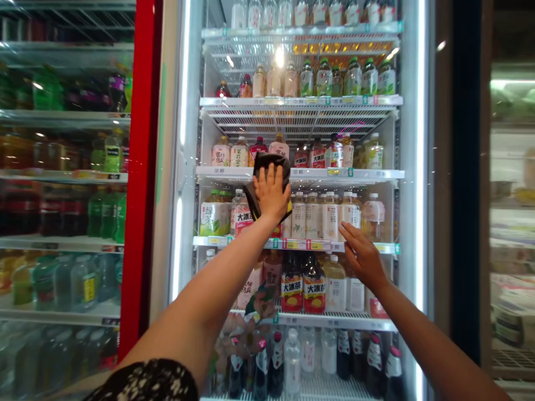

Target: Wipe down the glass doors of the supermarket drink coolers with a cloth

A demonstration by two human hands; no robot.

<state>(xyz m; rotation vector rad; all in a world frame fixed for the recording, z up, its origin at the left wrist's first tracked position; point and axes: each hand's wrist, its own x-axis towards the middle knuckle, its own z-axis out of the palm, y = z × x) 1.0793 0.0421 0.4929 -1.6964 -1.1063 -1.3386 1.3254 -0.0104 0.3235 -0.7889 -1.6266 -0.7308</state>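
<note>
A dark cloth (267, 167) with a bit of yellow at its edge lies under my left hand (272, 192). The fingers of that hand are spread over the cloth and hold it against what looks like the glass door (292, 131) of a lit drinks fridge. Lower and to the right, my right hand (364, 256) has its fingers stretched out with nothing in them. Its fingertips are at the glass, in front of white-labelled tea bottles (332, 217); whether they touch it I cannot tell.
Behind the glass, shelves (301, 174) carry rows of bottled drinks. On the left, a red frame (144, 167) borders another fridge of bottles (83, 278). A dark upright (460, 167) and a further lit cabinet (512, 223) stand on the right. Faint reflections cross the glass.
</note>
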